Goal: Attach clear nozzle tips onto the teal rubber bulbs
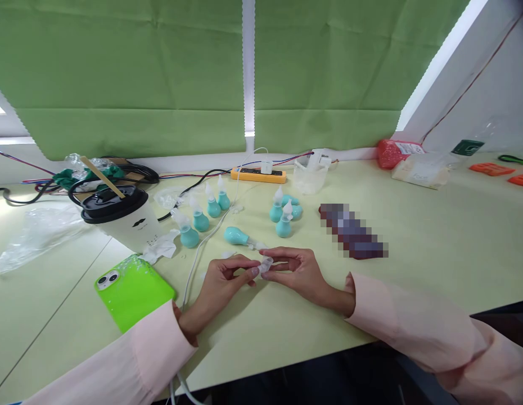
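Between my two hands is a small clear plastic piece [266,264], its exact form partly hidden by fingertips. My left hand [228,278] pinches its left end with thumb and fingers. From the other side, the thumb and fingers of my right hand [298,273] close on it. Just beyond my fingers a teal bulb aspirator [236,235] lies on its side, its clear nozzle pointing right. Several more teal bulbs with clear tips stand upright to the left, among them a near one [189,236]. At the right is a small cluster of teal bulbs [283,227], some upright, some lying.
A bright green phone [137,289] and a lidded paper cup [126,225] are at left. A white cable [200,253] crosses the table. Behind stand a yellow power strip [258,176] and a translucent tub [310,179]. A blurred dark-red object [352,233] lies right.
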A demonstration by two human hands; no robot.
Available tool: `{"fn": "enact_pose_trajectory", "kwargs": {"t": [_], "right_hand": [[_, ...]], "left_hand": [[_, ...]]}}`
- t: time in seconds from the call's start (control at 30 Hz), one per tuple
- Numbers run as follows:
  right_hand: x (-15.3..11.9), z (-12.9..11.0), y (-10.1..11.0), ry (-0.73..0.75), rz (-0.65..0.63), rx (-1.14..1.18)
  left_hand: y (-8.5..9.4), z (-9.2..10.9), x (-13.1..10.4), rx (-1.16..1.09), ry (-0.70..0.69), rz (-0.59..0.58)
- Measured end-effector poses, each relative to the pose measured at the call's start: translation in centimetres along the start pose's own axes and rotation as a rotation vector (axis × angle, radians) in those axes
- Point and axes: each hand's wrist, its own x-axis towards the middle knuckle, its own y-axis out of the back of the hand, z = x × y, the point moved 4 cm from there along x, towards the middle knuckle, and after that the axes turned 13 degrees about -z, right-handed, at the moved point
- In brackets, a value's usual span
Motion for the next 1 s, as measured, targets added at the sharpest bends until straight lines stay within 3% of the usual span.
{"fn": "enact_pose_trajectory", "kwargs": {"t": [0.3,0.43,0.67,1.0], "right_hand": [[-0.1,0.02,0.04,-0.013,-0.003,-0.033],[0.03,0.3,0.28,0.01,0.041,0.007],[0.32,0.56,0.25,0.035,0.028,0.092],[0.36,0.49,0.07,0.003,-0.01,0.14]], "left_hand": [[-0.08,-0.6,0.07,-0.095,0.053,-0.085],[-0.01,-0.5,0.04,-0.12,0.106,-0.038],[-0.01,-0.36,0.09,-0.112,0.074,-0.058],[0.43,-0.82,-0.23,-0.12,0.101,0.041]]}}
